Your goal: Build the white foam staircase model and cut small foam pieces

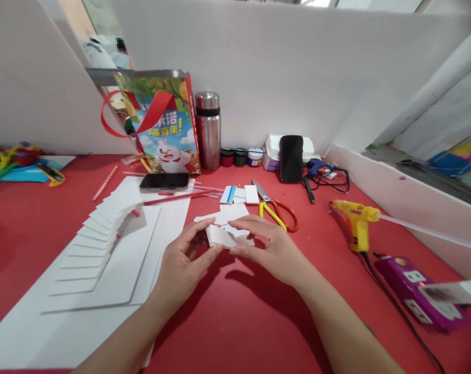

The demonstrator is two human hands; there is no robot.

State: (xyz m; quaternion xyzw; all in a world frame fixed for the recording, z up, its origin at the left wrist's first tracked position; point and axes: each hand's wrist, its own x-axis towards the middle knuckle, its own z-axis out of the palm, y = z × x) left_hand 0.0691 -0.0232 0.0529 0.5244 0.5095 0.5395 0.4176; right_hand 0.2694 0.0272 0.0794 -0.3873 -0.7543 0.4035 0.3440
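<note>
A small stack of white card pieces is pinched between the thumb and fingers of my left hand, above the red table. My right hand closes from the other side, its thumb and fingers around a white card at the stack's right end. Whether that card is joined to the stack, I cannot tell. Just beyond my fingers lie loose white pieces, a white card with a blue stripe and scissors with yellow and orange handles.
Stepped white board strips rest on large white sheets at the left. A yellow glue gun and a purple power strip occupy the right. Behind are a phone, a gift bag and a steel flask.
</note>
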